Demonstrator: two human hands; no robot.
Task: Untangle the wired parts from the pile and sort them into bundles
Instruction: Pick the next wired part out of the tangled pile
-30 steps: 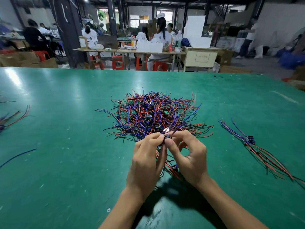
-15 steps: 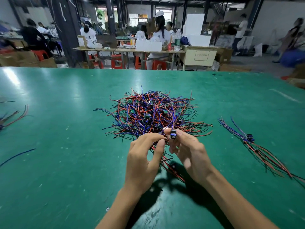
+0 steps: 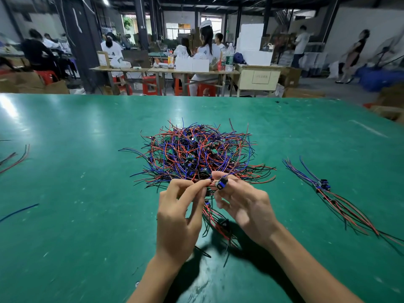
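Note:
A tangled pile of wired parts (image 3: 196, 152), red, blue and black wires with small dark components, lies mid-table. Just in front of it my right hand (image 3: 244, 206) pinches a small blue-and-black wired part (image 3: 221, 184) between thumb and fingertips. My left hand (image 3: 179, 213) pinches wires (image 3: 202, 183) right beside that part. A handful of wires (image 3: 215, 221) hangs down between my two hands onto the table. A sorted bundle (image 3: 328, 193) lies straight on the right.
The green table (image 3: 76, 204) spreads wide on all sides. A few loose wires (image 3: 17, 158) lie at the far left edge, and a single blue wire (image 3: 19, 212) below them. People sit at benches beyond the table's far edge.
My right hand has lifted the small blue-and-black part out from between my fingers into plain view. Both hands shifted slightly up and apart; the pile stays put.

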